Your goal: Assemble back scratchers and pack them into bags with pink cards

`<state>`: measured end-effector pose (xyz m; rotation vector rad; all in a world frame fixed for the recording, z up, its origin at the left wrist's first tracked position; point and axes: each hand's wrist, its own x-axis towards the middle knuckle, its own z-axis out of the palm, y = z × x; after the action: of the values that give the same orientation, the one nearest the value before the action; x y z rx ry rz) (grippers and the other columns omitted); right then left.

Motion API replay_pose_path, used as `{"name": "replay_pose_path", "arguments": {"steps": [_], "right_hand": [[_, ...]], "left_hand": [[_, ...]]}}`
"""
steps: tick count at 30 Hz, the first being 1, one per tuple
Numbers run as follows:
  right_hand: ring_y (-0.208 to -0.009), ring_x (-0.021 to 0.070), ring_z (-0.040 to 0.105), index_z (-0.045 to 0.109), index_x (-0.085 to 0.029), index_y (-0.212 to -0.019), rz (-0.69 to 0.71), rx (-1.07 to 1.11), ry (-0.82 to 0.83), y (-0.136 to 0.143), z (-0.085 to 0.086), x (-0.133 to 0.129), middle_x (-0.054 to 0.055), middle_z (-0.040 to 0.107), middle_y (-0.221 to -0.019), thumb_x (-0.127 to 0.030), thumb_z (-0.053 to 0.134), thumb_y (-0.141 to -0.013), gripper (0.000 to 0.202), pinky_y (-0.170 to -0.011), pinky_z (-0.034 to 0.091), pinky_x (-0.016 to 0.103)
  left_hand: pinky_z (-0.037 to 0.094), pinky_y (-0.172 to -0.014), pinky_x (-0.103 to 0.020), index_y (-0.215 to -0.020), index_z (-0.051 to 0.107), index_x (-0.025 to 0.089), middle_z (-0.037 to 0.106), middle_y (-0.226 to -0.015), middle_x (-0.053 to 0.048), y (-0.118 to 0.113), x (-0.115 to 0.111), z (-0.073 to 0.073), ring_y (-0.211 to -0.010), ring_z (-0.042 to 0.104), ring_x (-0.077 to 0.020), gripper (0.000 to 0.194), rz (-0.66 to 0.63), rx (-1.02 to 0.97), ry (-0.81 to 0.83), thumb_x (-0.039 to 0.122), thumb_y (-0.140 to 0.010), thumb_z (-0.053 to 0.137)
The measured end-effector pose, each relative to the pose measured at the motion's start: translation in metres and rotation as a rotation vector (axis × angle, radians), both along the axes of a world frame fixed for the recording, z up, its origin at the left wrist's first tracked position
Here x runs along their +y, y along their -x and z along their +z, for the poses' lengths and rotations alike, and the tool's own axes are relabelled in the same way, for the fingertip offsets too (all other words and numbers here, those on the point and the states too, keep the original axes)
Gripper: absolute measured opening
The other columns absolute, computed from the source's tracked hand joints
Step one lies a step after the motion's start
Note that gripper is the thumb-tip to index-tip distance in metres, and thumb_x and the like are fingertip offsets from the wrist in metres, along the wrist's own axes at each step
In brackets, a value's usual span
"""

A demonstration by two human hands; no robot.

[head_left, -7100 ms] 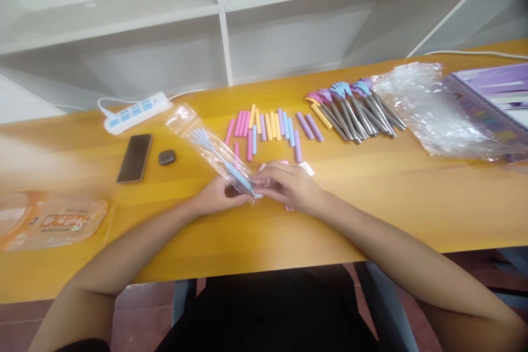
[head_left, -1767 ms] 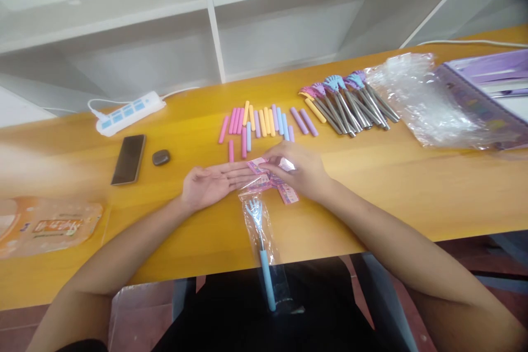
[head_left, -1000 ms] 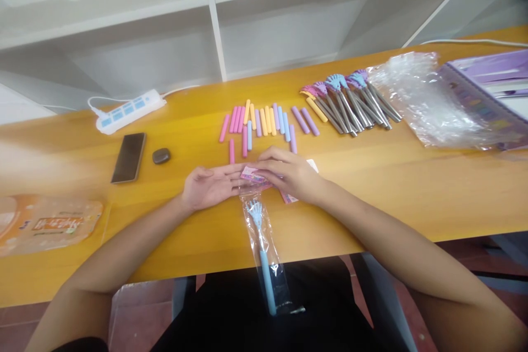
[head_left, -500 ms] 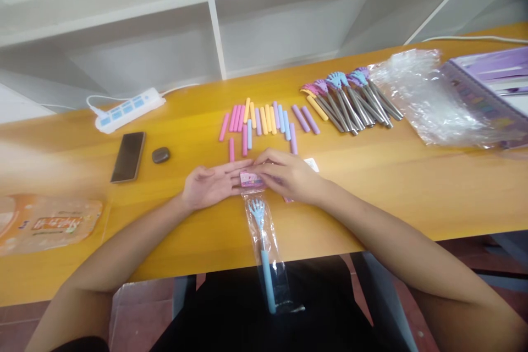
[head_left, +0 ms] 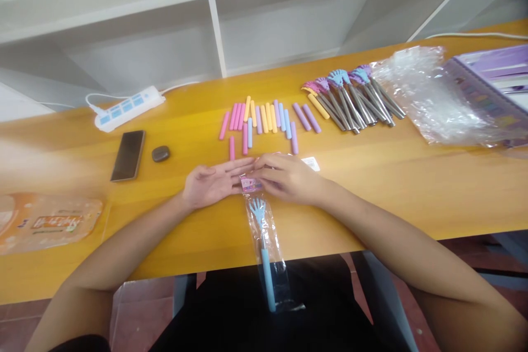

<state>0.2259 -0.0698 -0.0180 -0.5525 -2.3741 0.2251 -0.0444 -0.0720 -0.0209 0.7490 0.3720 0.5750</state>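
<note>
A blue back scratcher with a hand-shaped head lies inside a clear plastic bag, hanging over the table's front edge toward my lap. At the bag's top is a small pink printed card. My left hand is palm up with its fingers stretched out, the tips reaching the card and the other hand's fingers. From the right, my right hand bends over the bag's top, its fingers closed at the card; its exact hold is partly hidden. A white label shows just beyond it.
Coloured tube grips lie in loose rows behind my hands. Several back scratchers with bare metal handles are piled at right, beside clear bags and a purple package. Leftward are a phone, small dark case, power strip and orange packet.
The card at the bag's top has shifted down slightly under my right fingers. Both hands otherwise keep almost the same place, and the back scratcher stays put.
</note>
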Motion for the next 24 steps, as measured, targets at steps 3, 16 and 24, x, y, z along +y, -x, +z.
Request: {"name": "replay_pose_path", "arguments": {"steps": [3, 16, 24], "right_hand": [[-0.093, 0.0199, 0.071, 0.074, -0.018, -0.103, -0.001, -0.005, -0.004, 0.000, 0.000, 0.000, 0.009, 0.074, -0.112, -0.017, 0.057, -0.105, 0.018, -0.079, 0.062, 0.038], [-0.092, 0.0212, 0.070, 0.065, -0.019, -0.132, -0.287, 0.067, 0.213, -0.008, 0.011, 0.004, 0.012, 0.071, -0.120, -0.023, 0.056, -0.108, 0.026, -0.075, 0.055, 0.036], [-0.078, 0.0158, 0.066, 0.066, -0.021, -0.133, -0.210, 0.102, 0.356, -0.004, 0.002, 0.005, 0.007, 0.074, -0.110, -0.031, 0.066, -0.106, 0.029, -0.076, 0.053, 0.032]], "left_hand": [[0.034, -0.128, -0.063, -0.156, 0.059, 0.014, 0.052, -0.168, -0.019, 0.000, 0.000, 0.001, -0.161, 0.037, -0.0450, 0.083, -0.001, 0.005, -0.006, 0.053, -0.083, 0.062], [0.030, -0.130, -0.065, -0.158, 0.058, 0.013, 0.044, -0.174, -0.019, -0.002, -0.001, 0.005, -0.165, 0.029, -0.0460, 0.083, -0.039, -0.014, -0.013, 0.054, -0.086, 0.064], [0.031, -0.129, -0.065, -0.157, 0.059, 0.016, 0.043, -0.174, -0.018, -0.002, 0.000, 0.002, -0.164, 0.032, -0.0461, 0.082, -0.049, 0.006, -0.028, 0.055, -0.085, 0.064]]}}
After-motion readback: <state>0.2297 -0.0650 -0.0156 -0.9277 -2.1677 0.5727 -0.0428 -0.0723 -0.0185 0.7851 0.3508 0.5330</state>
